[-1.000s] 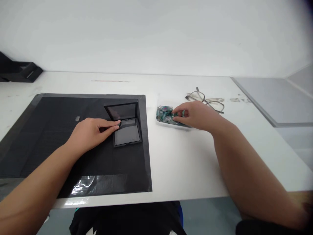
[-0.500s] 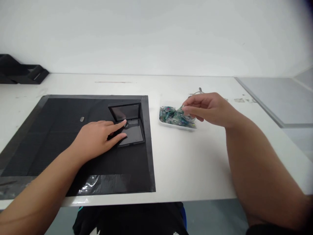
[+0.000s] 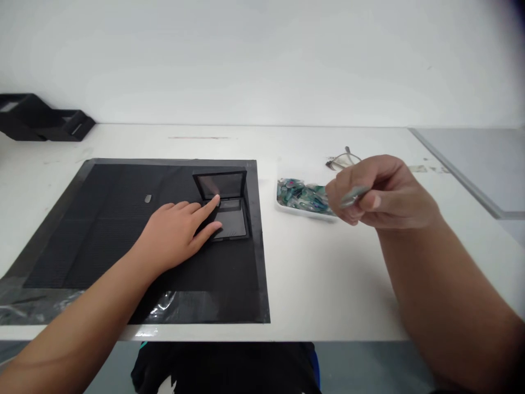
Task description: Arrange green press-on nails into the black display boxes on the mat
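Far to the left of the open black case (image 3: 235, 224), and behind it, a black tray holder (image 3: 45, 119) stands on the white surface (image 3: 324, 273). Nearer, also left of the case, one small clear piece (image 3: 148, 198) lies alone on the black mat (image 3: 102, 219), which is also under the case. Just at the left side of the case is the left hand (image 3: 174, 232): its fingers are spread and not clenched, with the forefinger at the hinge line and the thumb over the lower half. It grasps nothing that I can see; whether something is under the forefinger, I cannot tell.

To the right of the case, off the mat, a clear tub (image 3: 303, 214) holds many green and bluish glassy pieces (image 3: 301, 195). Farther right of the case and behind it are eyeglasses (image 3: 333, 164), partly hidden by the right hand (image 3: 385, 191). This hand is raised and pinches a pale green piece (image 3: 354, 195), somewhat blurred, between thumb and fingers. Farthest right of the case lies a grey-edged panel (image 3: 484, 169).

By my judgement, the step in hand is selecting one piece. The next move calls for a light but secure pinch, and for the left hand to hold the case steady.
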Available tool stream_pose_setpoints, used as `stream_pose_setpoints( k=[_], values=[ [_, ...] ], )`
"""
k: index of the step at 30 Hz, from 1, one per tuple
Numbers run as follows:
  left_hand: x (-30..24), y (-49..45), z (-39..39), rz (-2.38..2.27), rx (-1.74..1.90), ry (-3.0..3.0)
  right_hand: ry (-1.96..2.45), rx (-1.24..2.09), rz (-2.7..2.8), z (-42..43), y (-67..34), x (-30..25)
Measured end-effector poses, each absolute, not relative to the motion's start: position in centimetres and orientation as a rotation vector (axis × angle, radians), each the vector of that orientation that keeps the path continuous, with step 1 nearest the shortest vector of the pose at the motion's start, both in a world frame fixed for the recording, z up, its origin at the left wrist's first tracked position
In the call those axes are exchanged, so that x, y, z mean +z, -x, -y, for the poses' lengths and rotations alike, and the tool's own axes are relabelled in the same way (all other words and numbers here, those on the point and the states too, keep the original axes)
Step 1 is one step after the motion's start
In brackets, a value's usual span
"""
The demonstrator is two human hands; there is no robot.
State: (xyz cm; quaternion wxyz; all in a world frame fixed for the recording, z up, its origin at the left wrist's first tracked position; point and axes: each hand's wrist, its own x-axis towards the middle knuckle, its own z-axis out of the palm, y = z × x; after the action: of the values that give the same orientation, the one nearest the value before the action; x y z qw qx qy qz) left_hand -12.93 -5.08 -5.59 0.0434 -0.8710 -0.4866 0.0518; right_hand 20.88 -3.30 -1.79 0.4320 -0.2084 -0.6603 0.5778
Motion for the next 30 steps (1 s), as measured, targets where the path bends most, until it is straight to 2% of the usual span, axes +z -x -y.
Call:
stream_pose_setpoints(
  k=[6,12,14,21,30],
  values=[
    [-4.7,13.8,4.8,1.450,-0.096,2.670,0.604,1.537,1.545,3.9,-19.1,-2.4],
    [-4.5,13.5,5.7,0.964,-0.987,2.594,0.699,1.657,1.502,5.7,-15.6,-2.9],
    [-4.9,13.1,6.1,0.776,-1.136,2.613,0.719,1.706,1.596,6.4,-14.1,-3.5],
    [-5.5,12.3,6.6,0.489,-1.207,2.630,0.877,1.885,1.675,7.7,-11.2,-4.3],
    [-4.6,12.1,6.6,0.388,-1.233,2.586,0.961,1.842,1.628,8.0,-10.6,-4.6]
  ],
)
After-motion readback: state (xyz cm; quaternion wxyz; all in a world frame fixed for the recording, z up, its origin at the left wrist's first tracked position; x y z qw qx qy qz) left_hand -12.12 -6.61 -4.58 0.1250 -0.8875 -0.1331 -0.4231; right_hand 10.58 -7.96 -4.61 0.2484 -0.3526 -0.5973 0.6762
